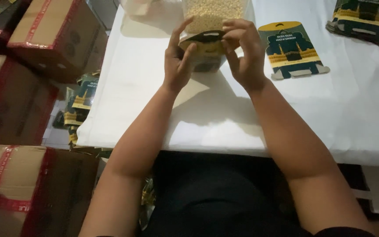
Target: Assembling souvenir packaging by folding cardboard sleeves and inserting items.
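Both hands grip one small printed card pouch (207,50), raised just above the white-covered bench (145,87): left hand (176,61) pinches its left edge, thumb in front, index finger raised free; right hand (242,52) curls closed over the top right corner by the hanger slot. Pouch sits between the palms, near the bench's far edge, in front of a clear container of pale beads (213,13). Looks light and thin, creases easily, likely slick print; best held by the side folds, not the face. Cardboard boxes (44,35) stack at the left. Stack of flat pouches (365,17) far right, one flat pouch (292,50) just right of the hands, more spilled pouches (82,98) off the bench's left edge.
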